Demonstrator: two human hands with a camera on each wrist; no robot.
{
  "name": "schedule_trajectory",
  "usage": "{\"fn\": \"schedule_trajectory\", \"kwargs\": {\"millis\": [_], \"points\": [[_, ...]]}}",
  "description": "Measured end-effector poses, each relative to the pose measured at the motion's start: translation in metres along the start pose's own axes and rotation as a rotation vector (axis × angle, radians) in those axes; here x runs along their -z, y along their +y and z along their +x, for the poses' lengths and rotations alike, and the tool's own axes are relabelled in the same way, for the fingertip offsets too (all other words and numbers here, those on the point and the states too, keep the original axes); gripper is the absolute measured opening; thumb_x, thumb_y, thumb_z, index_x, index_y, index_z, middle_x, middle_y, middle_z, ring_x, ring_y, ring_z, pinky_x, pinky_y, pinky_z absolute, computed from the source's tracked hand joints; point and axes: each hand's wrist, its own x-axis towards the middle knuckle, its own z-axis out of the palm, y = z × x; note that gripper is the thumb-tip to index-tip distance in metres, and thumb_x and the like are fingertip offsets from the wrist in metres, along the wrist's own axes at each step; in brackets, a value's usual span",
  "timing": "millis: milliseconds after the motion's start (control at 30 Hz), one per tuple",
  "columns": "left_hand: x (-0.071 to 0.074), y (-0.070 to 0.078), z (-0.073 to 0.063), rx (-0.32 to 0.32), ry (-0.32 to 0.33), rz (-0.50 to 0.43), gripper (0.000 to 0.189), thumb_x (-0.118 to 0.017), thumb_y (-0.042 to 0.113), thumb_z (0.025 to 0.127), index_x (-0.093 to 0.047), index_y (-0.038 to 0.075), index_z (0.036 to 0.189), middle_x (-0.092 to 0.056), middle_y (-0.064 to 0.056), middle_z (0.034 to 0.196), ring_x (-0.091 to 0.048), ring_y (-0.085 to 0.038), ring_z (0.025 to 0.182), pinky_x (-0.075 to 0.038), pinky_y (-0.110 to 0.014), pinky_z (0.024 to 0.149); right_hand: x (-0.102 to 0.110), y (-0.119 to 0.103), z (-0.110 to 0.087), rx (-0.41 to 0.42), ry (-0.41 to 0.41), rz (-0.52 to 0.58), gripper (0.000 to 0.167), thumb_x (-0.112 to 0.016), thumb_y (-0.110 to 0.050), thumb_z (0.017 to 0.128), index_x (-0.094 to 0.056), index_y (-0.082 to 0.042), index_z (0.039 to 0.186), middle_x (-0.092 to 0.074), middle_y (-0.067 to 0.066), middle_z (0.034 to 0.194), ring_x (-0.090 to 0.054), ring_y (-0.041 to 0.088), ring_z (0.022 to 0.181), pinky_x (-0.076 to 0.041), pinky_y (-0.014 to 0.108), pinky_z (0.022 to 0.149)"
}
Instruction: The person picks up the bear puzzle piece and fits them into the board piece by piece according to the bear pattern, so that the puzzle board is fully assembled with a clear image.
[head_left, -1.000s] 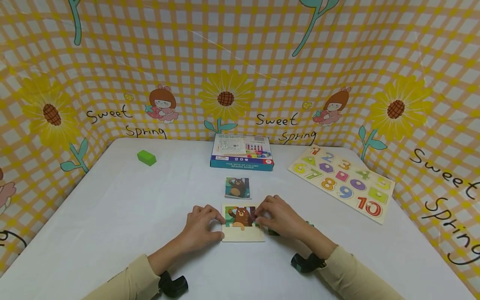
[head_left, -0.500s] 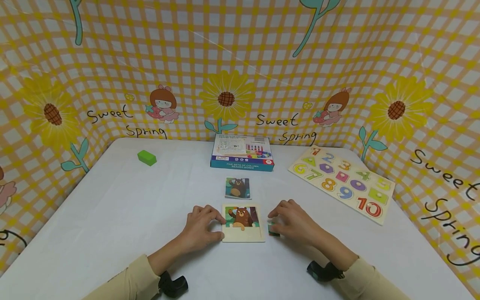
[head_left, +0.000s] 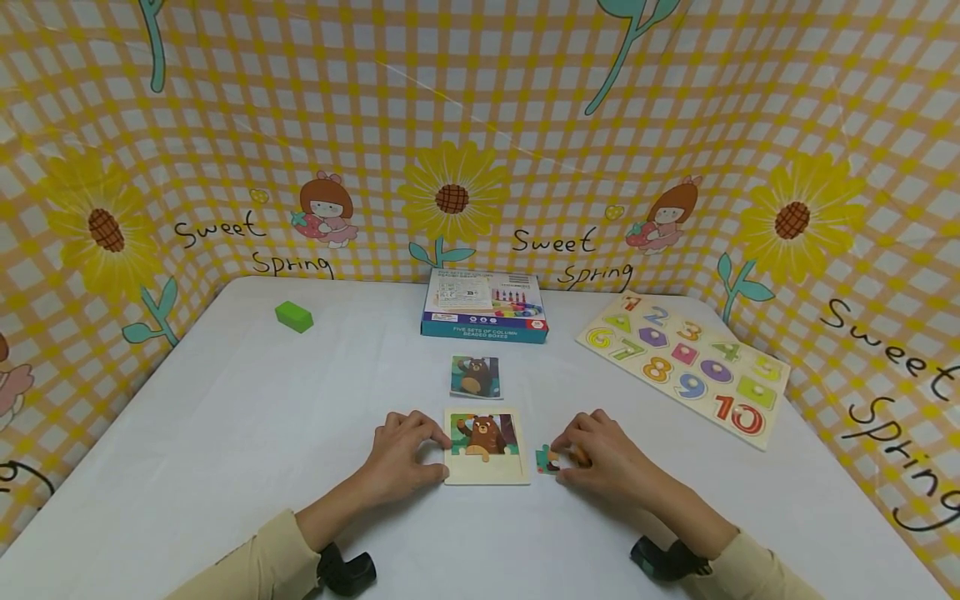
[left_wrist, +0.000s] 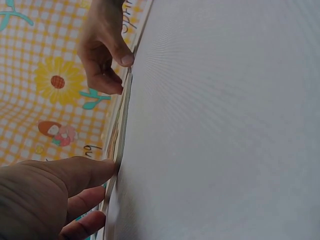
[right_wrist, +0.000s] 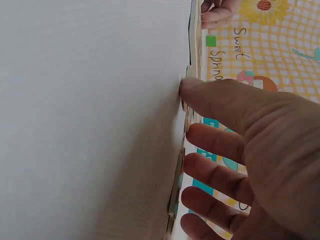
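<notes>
While left hand (head_left: 405, 457), thumb and fingertips spread, touches puzzle board (head_left: 487, 472) at left edge, right hand (head_left: 600, 460) pinches puzzle piece (head_left: 544, 460) just right of board; bear card (head_left: 475, 377) beyond it.

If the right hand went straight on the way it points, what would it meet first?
The teal puzzle piece, so close that the right hand may already touch it; next in line, the bear puzzle board.

Card (head_left: 475, 377) behind puzzle tray (head_left: 487, 472)
</notes>
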Motion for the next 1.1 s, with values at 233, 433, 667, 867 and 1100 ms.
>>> {"fn": "schedule_trajectory", "kwargs": {"millis": [233, 433, 667, 867, 1100], "points": [[0.001, 0.002, 0.0, 0.004, -0.005, -0.004, 0.02, -0.077, 0.018, 0.072, -0.068, 0.019, 0.09, -0.057, 0.003, 0.104, -0.038, -0.021, 0.102, -0.026, -0.047, 0.088, -0.001, 0.003, -0.001, 0.02, 0.001, -0.008, 0.024, -0.08, -0.028, 0.071, -0.07, -0.022, 0.093, -0.057, -0.008, 0.093, -0.04, 0.01, 0.087, -0.033, 0.027, 0.074], [0.001, 0.002, -0.001, 0.008, -0.001, -0.006, 0.02, -0.077, 0.018, 0.072, -0.068, 0.019, 0.09, -0.057, 0.003, 0.104, -0.038, -0.022, 0.103, -0.026, -0.048, 0.089, -0.002, 0.005, -0.001, 0.019, -0.003, 0.003, 0.023, -0.079, -0.028, 0.072, -0.07, -0.023, 0.093, -0.056, -0.009, 0.093, -0.039, 0.01, 0.088, -0.034, 0.026, 0.073], [0.001, 0.002, 0.0, 0.01, -0.003, -0.004, 0.02, -0.077, 0.018, 0.072, -0.068, 0.019, 0.09, -0.058, 0.003, 0.105, -0.038, -0.022, 0.103, -0.027, -0.049, 0.09, -0.001, 0.005, -0.001, 0.02, 0.002, 0.016, 0.023, -0.079, -0.028, 0.073, -0.07, -0.022, 0.094, -0.058, -0.008, 0.095, -0.04, 0.01, 0.088, -0.036, 0.025, 0.072], [0.002, 0.004, 0.0, 0.014, -0.006, -0.014, 0.02, -0.077, 0.017, 0.072, -0.067, 0.019, 0.09, -0.057, 0.003, 0.105, -0.038, -0.022, 0.103, -0.026, -0.049, 0.09, 0.002, 0.001, 0.0, 0.025, 0.012, 0.041, 0.024, -0.078, -0.028, 0.074, -0.07, -0.02, 0.096, -0.059, -0.007, 0.097, -0.04, 0.01, 0.088, -0.036, 0.023, 0.07], [0.001, 0.003, -0.001, 0.007, -0.001, -0.013, 0.021, -0.077, 0.017, 0.071, -0.067, 0.019, 0.089, -0.057, 0.003, 0.105, -0.038, -0.022, 0.103, -0.026, -0.049, 0.09, 0.001, -0.012, 0.008, 0.06, 0.023, 0.064, 0.023, -0.077, -0.025, 0.074, -0.071, -0.02, 0.096, -0.061, -0.007, 0.097, -0.041, 0.01, 0.09, -0.038, 0.025, 0.073]]}}
